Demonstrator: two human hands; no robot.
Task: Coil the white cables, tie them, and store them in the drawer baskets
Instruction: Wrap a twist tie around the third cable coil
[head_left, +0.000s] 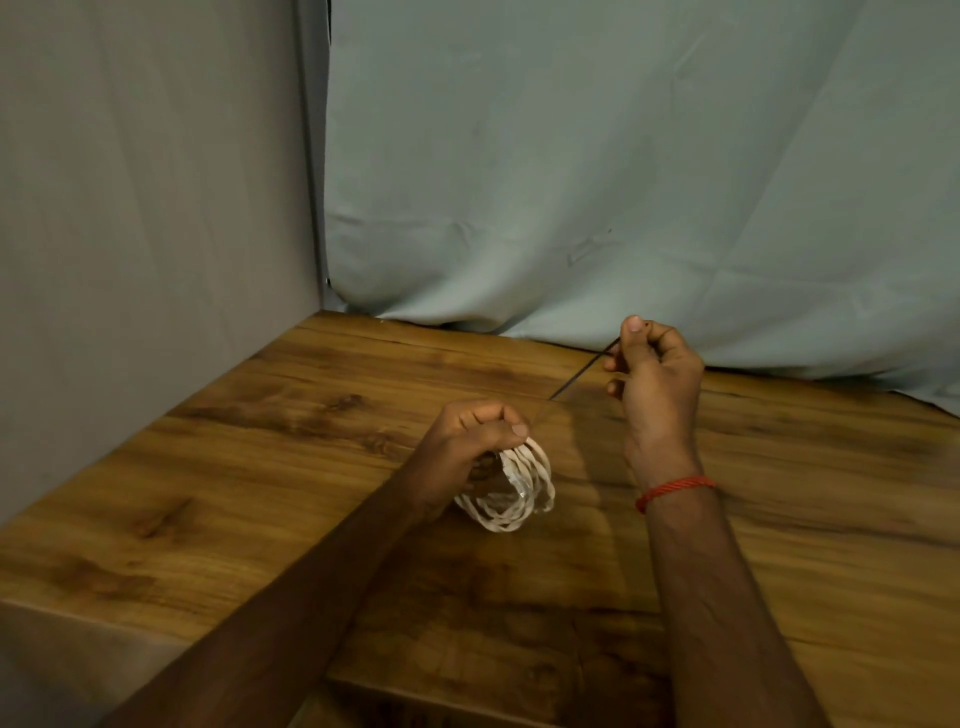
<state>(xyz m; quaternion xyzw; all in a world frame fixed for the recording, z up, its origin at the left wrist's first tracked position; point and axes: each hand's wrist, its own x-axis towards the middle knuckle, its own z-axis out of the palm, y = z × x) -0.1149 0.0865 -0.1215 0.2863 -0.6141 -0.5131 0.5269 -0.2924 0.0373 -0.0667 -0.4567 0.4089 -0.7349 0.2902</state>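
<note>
White cable coil (511, 491) gripped in left hand (475, 441) just above wooden table (260, 441); right hand (652, 379) pinches thin dark tie (582, 371), pulled taut toward coil; red thread bracelet (672, 491) on right wrist

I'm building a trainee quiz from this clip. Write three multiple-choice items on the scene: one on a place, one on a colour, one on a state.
1. Where is the coil?
A) in a basket
B) in the left hand
C) on the floor

2. What colour is the wrist thread?
A) red
B) blue
C) green

3. What is the right hand doing?
A) lying flat
B) pinching a thin dark tie
C) hanging idle

Answers:
1 B, its fingers curl round the loops.
2 A, it shows red on the right wrist.
3 B, thumb and finger pinch the tie's end.
</note>
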